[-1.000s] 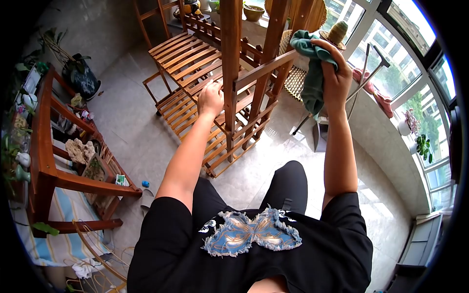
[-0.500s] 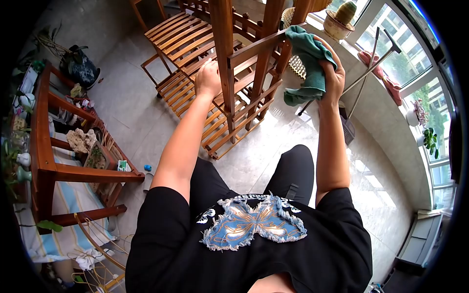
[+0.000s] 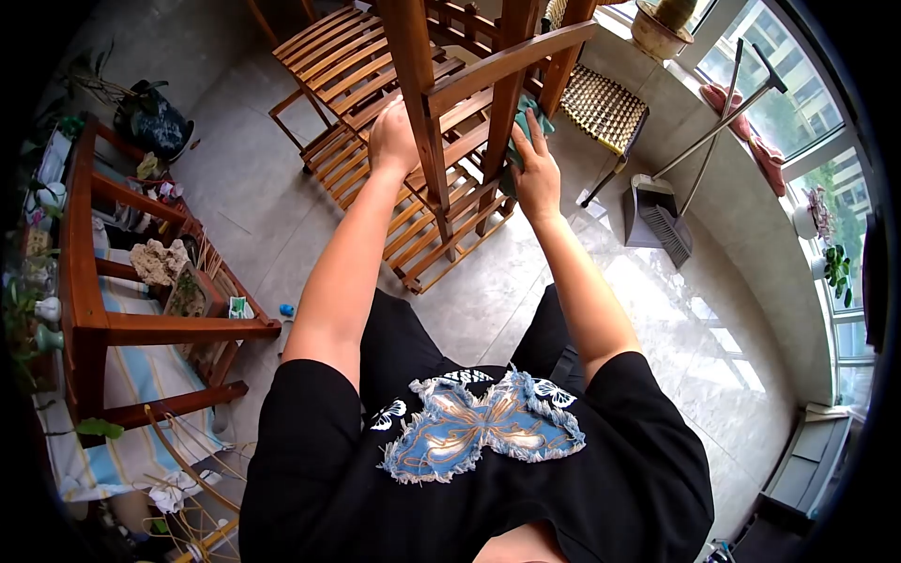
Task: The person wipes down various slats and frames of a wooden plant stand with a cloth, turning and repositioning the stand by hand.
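Note:
A slatted wooden rack (image 3: 414, 80) with upright posts and crossbars stands in front of me. My left hand (image 3: 391, 143) is closed at its left post, with the fingertips partly hidden behind the wood. On the right side of the rack, my right hand (image 3: 538, 178) presses a green cloth (image 3: 534, 114) against a rear post, fingers stretched over the fabric. Much of the cloth is hidden by the hand and the post.
A wooden frame (image 3: 86, 328) laden with stones and pots is on the left. A woven-seat stool (image 3: 605, 105), dustpan (image 3: 648, 214) and broom (image 3: 671, 235) are on the right. Under the windows runs a curved ledge with a potted cactus (image 3: 660, 36) and pink slippers (image 3: 765, 159).
My right hand has moved left and inward with the green cloth, from beside the rack's upper crossbar to a rear post. My left hand stays by the left post.

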A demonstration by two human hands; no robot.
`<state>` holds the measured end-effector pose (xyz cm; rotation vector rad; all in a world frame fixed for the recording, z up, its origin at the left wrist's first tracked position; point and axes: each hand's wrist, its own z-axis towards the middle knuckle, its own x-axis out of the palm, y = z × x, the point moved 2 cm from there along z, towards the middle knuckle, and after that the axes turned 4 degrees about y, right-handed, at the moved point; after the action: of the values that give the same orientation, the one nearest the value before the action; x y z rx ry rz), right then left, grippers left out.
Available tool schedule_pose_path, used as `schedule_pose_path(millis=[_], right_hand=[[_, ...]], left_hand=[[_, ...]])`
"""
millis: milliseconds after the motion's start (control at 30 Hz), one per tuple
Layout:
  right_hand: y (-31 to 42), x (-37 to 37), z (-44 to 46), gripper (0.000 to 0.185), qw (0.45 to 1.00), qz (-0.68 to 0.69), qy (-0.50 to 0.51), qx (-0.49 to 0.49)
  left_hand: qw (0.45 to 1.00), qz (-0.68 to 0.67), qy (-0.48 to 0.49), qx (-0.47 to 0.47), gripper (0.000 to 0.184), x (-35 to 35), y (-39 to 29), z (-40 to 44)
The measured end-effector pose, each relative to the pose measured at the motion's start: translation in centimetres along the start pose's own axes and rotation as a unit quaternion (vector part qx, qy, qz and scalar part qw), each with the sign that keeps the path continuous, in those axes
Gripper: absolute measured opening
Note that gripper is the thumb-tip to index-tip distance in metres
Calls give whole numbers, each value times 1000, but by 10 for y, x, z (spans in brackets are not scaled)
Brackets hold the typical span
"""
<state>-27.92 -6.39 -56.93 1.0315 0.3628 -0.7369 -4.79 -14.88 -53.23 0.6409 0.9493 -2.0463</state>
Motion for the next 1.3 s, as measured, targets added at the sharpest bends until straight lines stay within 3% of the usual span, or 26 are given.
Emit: schedule_pose_path(millis=[67, 133, 167, 200, 333, 400, 433, 467, 533, 567, 733, 933, 1067, 1133, 1200, 1300], right_hand=[[0, 9, -10, 70, 999, 24, -39, 12], [-16, 21, -11, 61, 959, 265, -3, 105], [-24, 24, -12, 57, 915, 380, -1, 134], [-33, 21, -9, 55, 898, 410, 41, 156], [-25, -22, 9, 50, 918, 327, 147, 172], [-15, -38, 7, 47, 939, 307, 65, 139], [-9, -39, 4, 47, 980, 190, -26, 50], [-3, -39, -1, 50, 998, 36, -29, 41], [-2, -19, -18, 56, 995, -44, 84, 38], [1, -9, -30, 60, 991, -98, 88, 34], [20, 5, -61, 58, 991, -120, 18, 50], [78, 19, -105, 64, 981, -142, 132, 11], [96, 1, -111, 62, 970, -109, 212, 47], [93, -15, -106, 54, 955, 156, 251, 14], [115, -37, -95, 49, 952, 201, 229, 35], [150, -49, -78, 54, 968, 176, 87, -157]], left_hand=[[996, -30, 74, -42, 23, -10, -10, 2], [998, -26, 50, -24, 19, -2, -1, 3], [997, -13, 64, -36, 23, 2, 4, 3], [996, 0, 78, -49, 38, 6, 8, 1], [997, -6, 66, -39, 38, 8, 12, 1], [998, -6, 62, -28, 37, 7, 13, 3], [998, -6, 59, -20, 37, 7, 12, 1], [998, -7, 62, -21, 37, 7, 11, 1], [995, -1, 89, -49, 37, 7, 12, 2], [996, -3, 77, -42, 36, 7, 12, 1], [999, -18, 48, -18, 36, 11, 14, 3], [998, 8, 60, -35, 37, 5, 9, 2], [999, -1, 41, -4, 37, 2, 2, 0], [999, 0, 40, -8, 37, 2, 3, 2], [1000, 10, 14, 23, 36, 5, 5, 1], [999, 4, 24, 29, 37, 8, 11, 0]])
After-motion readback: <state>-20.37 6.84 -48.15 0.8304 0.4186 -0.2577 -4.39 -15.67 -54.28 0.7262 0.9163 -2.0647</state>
